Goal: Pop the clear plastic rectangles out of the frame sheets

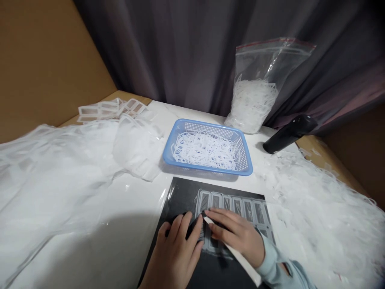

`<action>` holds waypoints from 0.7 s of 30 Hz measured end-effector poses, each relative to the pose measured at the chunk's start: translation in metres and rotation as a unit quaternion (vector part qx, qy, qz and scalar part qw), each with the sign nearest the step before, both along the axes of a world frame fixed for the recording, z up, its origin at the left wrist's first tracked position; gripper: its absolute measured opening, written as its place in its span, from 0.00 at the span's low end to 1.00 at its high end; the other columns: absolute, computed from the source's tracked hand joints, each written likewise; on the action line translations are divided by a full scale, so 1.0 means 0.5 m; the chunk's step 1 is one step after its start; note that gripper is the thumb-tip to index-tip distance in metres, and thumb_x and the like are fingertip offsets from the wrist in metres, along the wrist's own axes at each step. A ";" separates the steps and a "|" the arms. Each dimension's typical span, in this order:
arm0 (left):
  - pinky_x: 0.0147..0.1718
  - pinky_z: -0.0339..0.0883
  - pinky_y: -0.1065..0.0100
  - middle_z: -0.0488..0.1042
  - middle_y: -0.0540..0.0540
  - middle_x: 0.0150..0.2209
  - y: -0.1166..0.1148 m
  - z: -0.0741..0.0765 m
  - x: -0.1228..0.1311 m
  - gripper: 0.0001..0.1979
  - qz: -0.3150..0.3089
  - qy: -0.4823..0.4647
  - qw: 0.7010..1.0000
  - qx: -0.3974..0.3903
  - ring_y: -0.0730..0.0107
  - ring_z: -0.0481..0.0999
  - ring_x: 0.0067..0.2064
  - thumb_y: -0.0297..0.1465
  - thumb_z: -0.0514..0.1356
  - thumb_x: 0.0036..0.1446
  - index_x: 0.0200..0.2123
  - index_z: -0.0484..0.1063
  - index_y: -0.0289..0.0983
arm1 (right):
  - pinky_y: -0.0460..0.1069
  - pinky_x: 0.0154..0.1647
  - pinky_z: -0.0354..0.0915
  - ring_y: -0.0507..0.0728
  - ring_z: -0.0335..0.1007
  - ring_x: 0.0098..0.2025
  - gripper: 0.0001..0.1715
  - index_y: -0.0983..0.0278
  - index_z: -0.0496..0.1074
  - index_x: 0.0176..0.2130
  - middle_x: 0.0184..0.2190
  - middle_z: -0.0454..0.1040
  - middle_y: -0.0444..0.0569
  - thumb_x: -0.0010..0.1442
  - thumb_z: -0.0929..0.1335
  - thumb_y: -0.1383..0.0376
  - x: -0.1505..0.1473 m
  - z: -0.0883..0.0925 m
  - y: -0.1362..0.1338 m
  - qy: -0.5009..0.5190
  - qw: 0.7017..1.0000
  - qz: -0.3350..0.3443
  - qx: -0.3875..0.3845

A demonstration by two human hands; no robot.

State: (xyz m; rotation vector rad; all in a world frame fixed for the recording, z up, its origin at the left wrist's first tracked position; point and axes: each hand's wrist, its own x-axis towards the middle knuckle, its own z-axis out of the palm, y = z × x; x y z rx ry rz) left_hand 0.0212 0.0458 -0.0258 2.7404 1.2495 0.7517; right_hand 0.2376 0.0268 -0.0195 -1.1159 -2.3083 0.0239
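Observation:
A clear plastic sheet with rows of frosted rectangular frames (237, 205) lies on a black mat (183, 192). My left hand (179, 251) rests over the sheet's left edge, its fingers stretched and apart. Under those fingers is a dark object (190, 229), mostly covered, whose kind I cannot make out. My right hand (240, 233) is closed round a slim white stick-like tool (243, 265), which slants across the palm. The tool's upper end meets the sheet close to my left fingertips. What the right fingertips pinch there is partly hidden.
Beyond the mat stands a blue basket (207, 170) of thin white frame-like strips. Behind it are a zip bag (254, 104) of similar strips and a black cylindrical object (288, 134). Translucent sheets (75, 172) pile up at left; clear plastic scraps (325, 212) heap at right.

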 end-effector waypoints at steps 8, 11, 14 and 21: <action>0.47 0.54 0.57 0.78 0.45 0.45 0.003 0.002 0.000 0.22 -0.009 0.019 1.000 0.018 0.60 0.72 0.48 0.38 0.44 0.72 0.49 0.76 0.41 | 0.63 0.59 0.70 0.63 0.65 0.64 0.17 0.66 0.71 0.54 0.56 0.74 0.58 0.71 0.61 0.65 -0.004 -0.017 -0.004 -0.073 0.997 -0.004 -0.020; 0.46 0.54 0.58 0.77 0.45 0.45 0.001 0.000 0.002 0.18 -0.009 0.024 1.000 0.017 0.60 0.72 0.48 0.36 0.48 0.71 0.49 0.76 0.41 | 0.61 0.60 0.69 0.61 0.67 0.62 0.16 0.65 0.74 0.50 0.56 0.75 0.57 0.72 0.59 0.67 -0.005 -0.020 -0.007 -0.056 0.998 -0.008 -0.009; 0.47 0.54 0.58 0.77 0.45 0.45 0.001 0.000 0.005 0.15 -0.010 0.029 0.999 0.020 0.60 0.72 0.48 0.35 0.52 0.68 0.51 0.75 0.41 | 0.61 0.59 0.69 0.60 0.70 0.59 0.15 0.65 0.74 0.46 0.53 0.77 0.56 0.71 0.59 0.68 -0.008 -0.019 -0.008 -0.039 0.999 -0.010 0.005; 0.47 0.54 0.58 0.77 0.46 0.44 0.003 -0.001 0.006 0.15 -0.006 0.030 0.999 0.019 0.61 0.72 0.48 0.35 0.52 0.68 0.50 0.75 0.41 | 0.62 0.59 0.68 0.63 0.61 0.65 0.16 0.66 0.73 0.48 0.57 0.71 0.62 0.71 0.59 0.68 -0.009 -0.028 -0.013 0.002 0.999 -0.041 0.013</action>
